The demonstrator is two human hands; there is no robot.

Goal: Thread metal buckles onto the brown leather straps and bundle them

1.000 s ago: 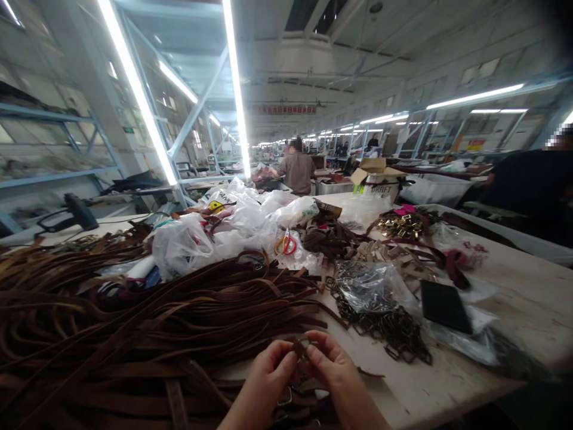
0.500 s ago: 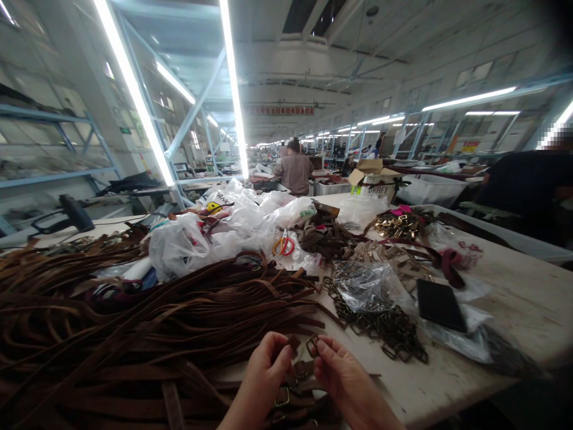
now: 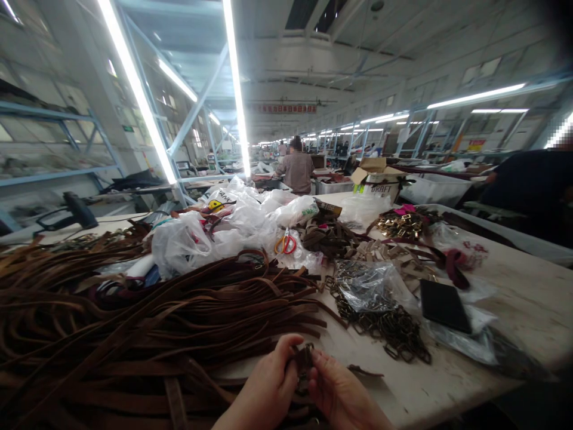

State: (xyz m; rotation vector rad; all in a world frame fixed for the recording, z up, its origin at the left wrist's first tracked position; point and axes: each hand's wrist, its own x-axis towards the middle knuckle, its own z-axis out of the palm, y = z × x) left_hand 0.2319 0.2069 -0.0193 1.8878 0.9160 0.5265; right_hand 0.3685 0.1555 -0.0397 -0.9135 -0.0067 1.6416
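Observation:
Low in the middle of the head view, my left hand (image 3: 271, 382) is closed on the end of a brown leather strap (image 3: 301, 359). Close against it, my right hand (image 3: 338, 382) pinches a dark brass rectangular metal ring (image 3: 309, 347). Strap and ring meet between my fingertips; whether the strap runs through the ring is hidden. More strap and metal show dimly below my hands. A large heap of brown leather straps (image 3: 215, 310) spreads to the left. To the right lies a pile of similar metal rings (image 3: 400, 340).
A clear plastic bag (image 3: 371, 286) partly covers the rings, beside a black flat object (image 3: 444, 306). Behind the straps are white plastic bags (image 3: 246, 221) and red-and-yellow-handled scissors (image 3: 285, 243). Shiny gold hardware (image 3: 403, 224) lies farther back. People stand beyond the table.
My hands have come together, bringing the metal ring against the strap end that was apart from it. The view has shifted slightly.

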